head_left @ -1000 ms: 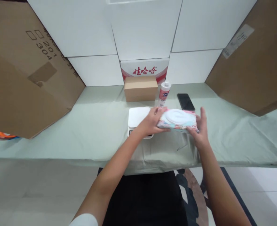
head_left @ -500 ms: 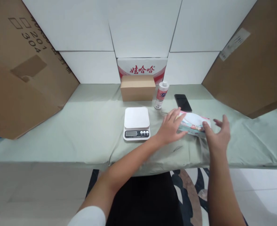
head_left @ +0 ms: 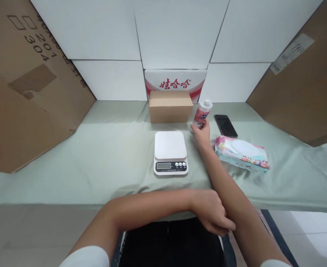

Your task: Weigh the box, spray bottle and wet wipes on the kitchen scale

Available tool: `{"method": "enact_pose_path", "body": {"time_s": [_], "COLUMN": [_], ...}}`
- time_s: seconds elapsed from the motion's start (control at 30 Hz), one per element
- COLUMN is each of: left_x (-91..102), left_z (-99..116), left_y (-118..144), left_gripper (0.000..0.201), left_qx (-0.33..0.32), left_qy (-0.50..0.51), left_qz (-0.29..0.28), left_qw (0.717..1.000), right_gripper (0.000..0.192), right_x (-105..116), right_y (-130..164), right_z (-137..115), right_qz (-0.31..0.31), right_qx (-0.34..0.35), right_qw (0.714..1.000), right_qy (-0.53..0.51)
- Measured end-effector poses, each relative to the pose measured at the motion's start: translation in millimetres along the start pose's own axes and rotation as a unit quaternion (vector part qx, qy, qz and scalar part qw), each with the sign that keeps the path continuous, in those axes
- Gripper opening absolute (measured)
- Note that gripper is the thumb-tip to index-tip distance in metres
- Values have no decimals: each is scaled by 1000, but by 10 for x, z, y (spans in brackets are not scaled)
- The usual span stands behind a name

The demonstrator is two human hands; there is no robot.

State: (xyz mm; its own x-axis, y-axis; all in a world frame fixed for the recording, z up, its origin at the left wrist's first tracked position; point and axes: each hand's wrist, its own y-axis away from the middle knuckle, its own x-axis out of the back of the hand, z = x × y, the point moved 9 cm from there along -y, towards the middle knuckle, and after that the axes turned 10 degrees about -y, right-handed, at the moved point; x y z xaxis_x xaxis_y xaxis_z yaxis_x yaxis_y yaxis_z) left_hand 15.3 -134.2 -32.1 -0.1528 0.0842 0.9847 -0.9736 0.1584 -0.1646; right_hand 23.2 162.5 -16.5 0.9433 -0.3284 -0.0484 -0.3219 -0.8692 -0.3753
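My right hand (head_left: 202,133) reaches far across the table and its fingers wrap the base of a small white bottle with a pink label (head_left: 202,114), which stands upright. My left hand (head_left: 212,215) lies at the table's front edge with its fingers curled, holding nothing and resting against my right forearm. A pink and blue pack of wet wipes (head_left: 241,152) lies flat on the green cloth to the right of my right arm, with no hand on it. A white kitchen scale (head_left: 170,152) sits just left of my right arm, its plate bare.
A small brown carton (head_left: 170,106) stands behind the scale, in front of a red-and-white printed box (head_left: 175,79). A black phone (head_left: 225,125) lies right of the bottle. Large cardboard boxes (head_left: 27,85) (head_left: 304,85) flank the green-covered table (head_left: 110,148). White panels form the back wall.
Both hands let go of the wipes pack, which now lies on the cloth at the right. My right hand moved to the bottle; my left hand drew back to the front edge.
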Motion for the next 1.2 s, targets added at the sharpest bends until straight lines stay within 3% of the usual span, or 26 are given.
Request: {"method": "enact_pose_path", "body": {"time_s": [0.1, 0.23, 0.37, 0.5, 0.73, 1.1, 1.2], "left_x": [17, 47, 53, 54, 30, 86, 108], "left_z": [-114, -148, -97, -63, -51, -101, -116], "left_y": [53, 100, 62, 28, 7, 5, 15], "left_gripper": [34, 35, 31, 29, 26, 25, 26], "left_qx": [39, 53, 32, 17, 1, -5, 0], "left_qy": [28, 54, 57, 68, 106, 166, 162], "left_qz": [32, 56, 37, 32, 16, 18, 21], "left_qw": [998, 996, 997, 997, 994, 986, 987], "right_gripper": [46, 43, 44, 38, 37, 55, 68], "right_x": [-13, 4, -228, -475, -736, -799, -716], "right_y": [-57, -22, 127, 462, 871, 899, 798], "right_z": [168, 146, -175, -574, -839, -690, -719], "right_qz": [-6, -15, -103, -219, -357, -385, -355], "right_qx": [27, 33, 71, 114, 123, 68, 74], "right_qw": [999, 998, 992, 969, 926, 920, 931], "right_qy": [43, 58, 15, -19, -1, -14, -50]}}
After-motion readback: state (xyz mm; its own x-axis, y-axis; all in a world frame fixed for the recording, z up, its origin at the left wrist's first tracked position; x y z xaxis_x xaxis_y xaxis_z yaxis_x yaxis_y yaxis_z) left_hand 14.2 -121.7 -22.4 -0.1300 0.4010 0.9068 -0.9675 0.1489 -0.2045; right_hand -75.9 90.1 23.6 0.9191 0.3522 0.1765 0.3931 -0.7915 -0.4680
